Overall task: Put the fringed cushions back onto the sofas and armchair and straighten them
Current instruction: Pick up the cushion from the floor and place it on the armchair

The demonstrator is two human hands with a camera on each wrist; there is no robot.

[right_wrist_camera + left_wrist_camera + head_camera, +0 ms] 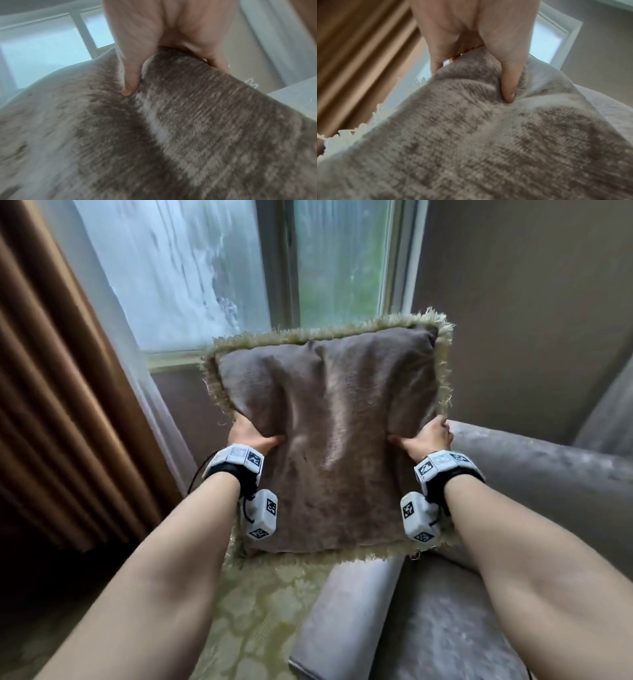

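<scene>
A grey-brown velvety cushion (329,433) with a pale green fringe is held upright in front of me, above a sofa seat. My left hand (251,434) grips its left edge, thumb pressed into the front face and fingers hidden behind. My right hand (424,438) grips the right edge the same way. The left wrist view shows the thumb (508,86) dug into the cushion fabric (471,142). In the right wrist view the thumb (130,81) dents the fabric (188,128) too. The cushion's bottom fringe hangs just over the seat.
A green patterned seat cushion (260,611) lies below. A grey velvet armrest (342,621) and sofa back (541,474) stand to the right. Behind is a window (239,268) with a sheer curtain; brown drapes (51,371) hang at the left. A beige wall (531,302) is on the right.
</scene>
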